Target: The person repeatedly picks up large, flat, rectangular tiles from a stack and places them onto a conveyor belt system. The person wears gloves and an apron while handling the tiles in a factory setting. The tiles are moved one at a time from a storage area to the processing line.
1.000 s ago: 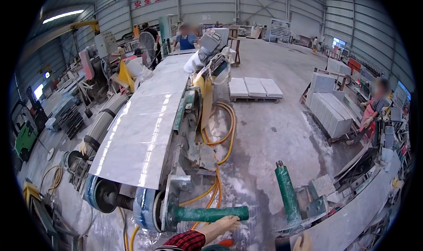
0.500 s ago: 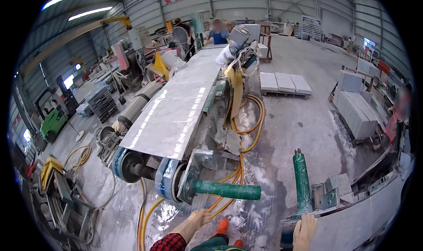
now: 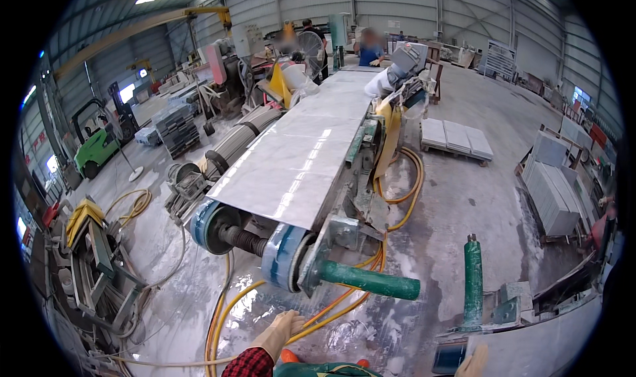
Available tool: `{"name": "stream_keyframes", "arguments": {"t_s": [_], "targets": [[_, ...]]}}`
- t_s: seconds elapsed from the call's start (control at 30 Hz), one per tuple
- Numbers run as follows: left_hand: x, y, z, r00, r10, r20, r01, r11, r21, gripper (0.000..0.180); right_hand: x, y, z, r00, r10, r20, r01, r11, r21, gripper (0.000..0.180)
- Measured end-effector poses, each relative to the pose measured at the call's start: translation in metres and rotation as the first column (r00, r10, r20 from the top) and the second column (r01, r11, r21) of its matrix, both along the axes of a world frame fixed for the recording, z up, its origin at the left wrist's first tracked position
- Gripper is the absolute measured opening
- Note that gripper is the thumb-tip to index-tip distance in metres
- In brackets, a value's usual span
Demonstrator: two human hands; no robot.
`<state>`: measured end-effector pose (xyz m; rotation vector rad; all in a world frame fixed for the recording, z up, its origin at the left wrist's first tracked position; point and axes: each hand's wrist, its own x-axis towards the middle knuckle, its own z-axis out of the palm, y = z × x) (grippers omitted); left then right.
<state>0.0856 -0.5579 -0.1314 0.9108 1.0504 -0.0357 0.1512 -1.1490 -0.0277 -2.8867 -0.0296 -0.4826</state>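
At the lower edge of the head view, the left hand (image 3: 281, 332) in a pale glove reaches forward from a red checked sleeve (image 3: 246, 364). Its fingers (image 3: 291, 321) are stretched out and a little spread, holding nothing and hanging over the wet floor (image 3: 464, 198) and the yellow hoses (image 3: 225, 311). Just beyond it lies the green roller bar (image 3: 368, 281), fixed at the near end of the long conveyor (image 3: 298, 158) with its grey belt; hand and bar are apart. The right hand (image 3: 472, 364) shows only as a pale gloved tip at the bottom edge, beside an upright green post (image 3: 472, 281), and I cannot tell how its fingers stand. Compared with half a second ago, the conveyor end sits closer and more to the centre, and the left hand is nearer to the bar.
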Motion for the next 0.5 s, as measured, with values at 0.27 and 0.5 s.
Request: {"name": "stream_keyframes", "arguments": {"t_s": [0.27, 0.5], "targets": [[-0.059, 0.099, -0.017, 0.993, 0.037, 0.113, -0.037, 0.999, 0.000, 0.036, -0.126, 0.052, 0.029, 0.959, -0.282, -0.041, 0.271, 0.948, -0.170, 0.037], [-0.144, 0.210, -0.029, 0.954, 0.290, 0.079, -0.295, 0.954, 0.054, 0.034, -0.101, 0.093, -0.064, 0.917, 0.115, 0.382, 0.117, 0.837, -0.535, 0.036]]}}
